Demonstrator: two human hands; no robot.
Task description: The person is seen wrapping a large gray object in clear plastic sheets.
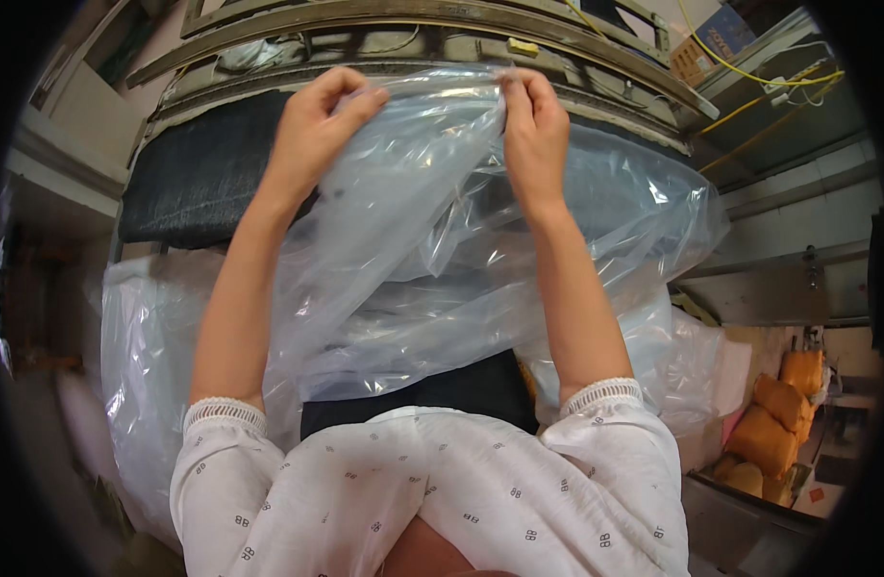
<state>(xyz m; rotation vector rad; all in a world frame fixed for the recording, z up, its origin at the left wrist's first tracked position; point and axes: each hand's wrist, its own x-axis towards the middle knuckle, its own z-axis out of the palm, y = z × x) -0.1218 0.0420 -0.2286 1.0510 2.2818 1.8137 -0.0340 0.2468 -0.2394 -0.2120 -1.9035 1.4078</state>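
A large clear plastic bag or sheet (394,202) hangs in loose folds between my raised hands and spreads over the work surface and my lap. My right hand (538,120) pinches its far edge, fingers closed on the gathered film. My left hand (322,120) is closed at the far left edge of the same film, thumb against the fingers. Under and behind the plastic lies a dark folded cloth (201,173), seen most plainly to the left of my left forearm. More clear plastic (149,365) drapes down at the left.
A wooden rail (384,31) runs across the back, with a small yellow block (522,46) near it. Yellow cables (797,82) and cardboard boxes (721,38) are at the back right. Orange bundles (769,423) stand low at the right.
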